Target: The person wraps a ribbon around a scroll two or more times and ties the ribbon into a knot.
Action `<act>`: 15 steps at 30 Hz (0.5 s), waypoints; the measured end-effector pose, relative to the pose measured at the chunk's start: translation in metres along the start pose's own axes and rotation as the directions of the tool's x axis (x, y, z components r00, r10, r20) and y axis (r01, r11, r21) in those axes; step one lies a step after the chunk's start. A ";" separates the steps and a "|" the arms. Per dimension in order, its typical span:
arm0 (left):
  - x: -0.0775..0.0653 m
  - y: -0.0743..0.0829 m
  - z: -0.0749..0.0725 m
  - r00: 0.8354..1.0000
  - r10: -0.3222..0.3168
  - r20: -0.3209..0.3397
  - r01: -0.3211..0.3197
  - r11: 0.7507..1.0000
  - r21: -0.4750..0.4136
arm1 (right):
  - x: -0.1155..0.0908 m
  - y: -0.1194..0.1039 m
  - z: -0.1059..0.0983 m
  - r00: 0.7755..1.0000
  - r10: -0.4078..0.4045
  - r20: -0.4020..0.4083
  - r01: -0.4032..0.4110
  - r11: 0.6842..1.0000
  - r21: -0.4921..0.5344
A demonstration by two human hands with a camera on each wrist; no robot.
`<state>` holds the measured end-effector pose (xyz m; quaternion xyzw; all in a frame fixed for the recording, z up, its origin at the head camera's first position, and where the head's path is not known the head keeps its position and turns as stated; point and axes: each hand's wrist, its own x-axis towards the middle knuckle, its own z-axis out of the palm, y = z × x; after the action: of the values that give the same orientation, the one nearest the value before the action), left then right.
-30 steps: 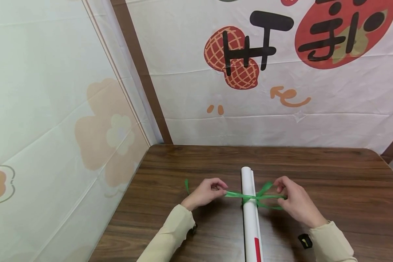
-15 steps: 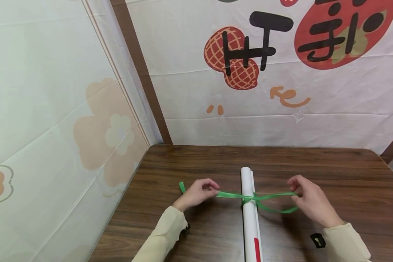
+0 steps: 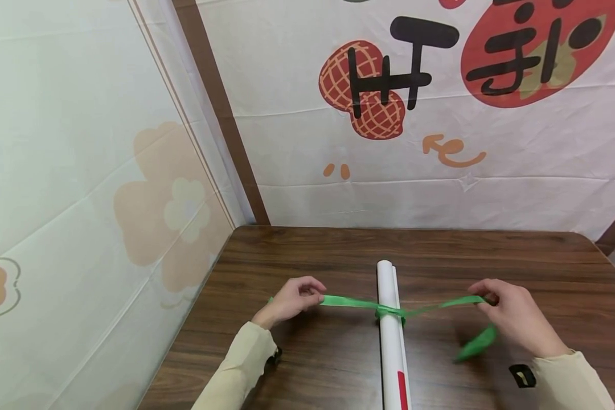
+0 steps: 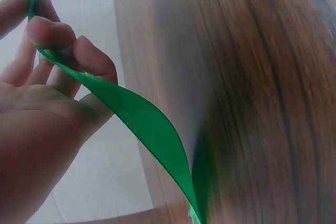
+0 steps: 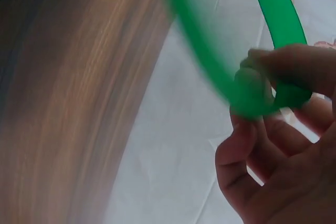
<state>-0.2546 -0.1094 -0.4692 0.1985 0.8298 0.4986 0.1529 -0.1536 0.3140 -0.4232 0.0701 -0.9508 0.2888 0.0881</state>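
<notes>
A white paper roll (image 3: 389,341) with a red mark lies lengthwise on the table. Around its upper part goes a green ribbon (image 3: 348,301), crossed at the top of the roll. Left of the roll, my left hand (image 3: 290,299) pinches one length of the ribbon; in the left wrist view the tail (image 4: 152,124) hangs past the palm toward the table. My right hand (image 3: 515,313) pinches the other length out to the right. A loose ribbon end (image 3: 478,343) dangles blurred below it, and the right wrist view shows the ribbon (image 5: 281,14) bent around the fingers.
The dark wood-grain table (image 3: 297,245) reaches back to a white printed cloth (image 3: 297,131) hanging behind it. Another pale cloth (image 3: 82,171) with flower prints hangs along the left edge. A black strap (image 3: 523,376) shows at the right wrist.
My hands have moved apart, left hand leftward and right hand rightward. The loops right of the roll have drawn out into one stretched length, and a loose end now hangs under my right hand.
</notes>
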 end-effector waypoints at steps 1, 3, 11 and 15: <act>-0.001 -0.001 -0.002 1.000 -0.002 0.001 0.002 1.000 0.002 | -0.001 0.001 -0.002 1.000 0.003 0.010 -0.003 1.000 0.000; -0.003 -0.002 -0.004 1.000 -0.004 0.008 0.004 1.000 -0.001 | -0.002 0.002 -0.005 1.000 0.012 0.026 -0.012 1.000 -0.009; -0.008 -0.002 -0.011 1.000 0.001 0.027 0.000 1.000 -0.010 | -0.007 0.011 -0.016 0.999 0.023 0.042 -0.022 0.999 -0.024; -0.012 -0.002 -0.013 1.000 -0.004 0.026 0.004 1.000 -0.016 | -0.011 0.014 -0.019 1.000 0.012 0.023 -0.010 0.998 -0.056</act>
<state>-0.2508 -0.1262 -0.4645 0.2021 0.8241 0.5023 0.1665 -0.1430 0.3370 -0.4174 0.0657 -0.9599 0.2615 0.0772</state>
